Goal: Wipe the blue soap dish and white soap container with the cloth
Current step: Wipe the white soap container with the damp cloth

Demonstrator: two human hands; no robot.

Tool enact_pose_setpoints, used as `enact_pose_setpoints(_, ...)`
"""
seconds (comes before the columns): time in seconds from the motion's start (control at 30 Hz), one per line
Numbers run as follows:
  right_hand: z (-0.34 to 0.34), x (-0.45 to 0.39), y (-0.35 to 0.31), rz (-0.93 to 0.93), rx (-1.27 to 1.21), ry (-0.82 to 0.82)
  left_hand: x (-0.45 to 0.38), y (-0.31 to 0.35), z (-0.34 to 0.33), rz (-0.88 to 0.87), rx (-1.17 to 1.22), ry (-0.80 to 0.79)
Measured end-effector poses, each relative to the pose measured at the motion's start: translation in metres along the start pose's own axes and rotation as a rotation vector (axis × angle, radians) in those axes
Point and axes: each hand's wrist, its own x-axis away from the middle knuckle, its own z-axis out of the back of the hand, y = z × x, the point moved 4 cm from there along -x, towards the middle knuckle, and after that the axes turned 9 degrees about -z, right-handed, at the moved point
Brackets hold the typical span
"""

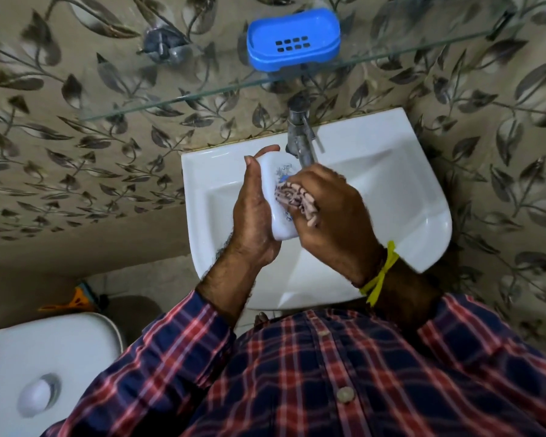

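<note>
Over the white sink my left hand grips the white soap container, which has a blue print on its lid; the fingers curl round its far end. My right hand clutches a bunched patterned cloth and presses it against the container's top. The blue soap dish, with a grid of drain slots, stands on the glass shelf above the sink, away from both hands.
A metal tap juts over the basin right behind my hands. The leaf-patterned tiled wall backs the shelf. A white toilet cistern with a flush button is at the lower left, with an orange item on the floor behind it.
</note>
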Motion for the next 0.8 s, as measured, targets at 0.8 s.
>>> enact_pose_setpoints(0.8, 0.007, -0.028, -0.001, 0.015, 0.039, 0.026, 0.012, -0.005, 0.001, -0.027, -0.1, -0.136)
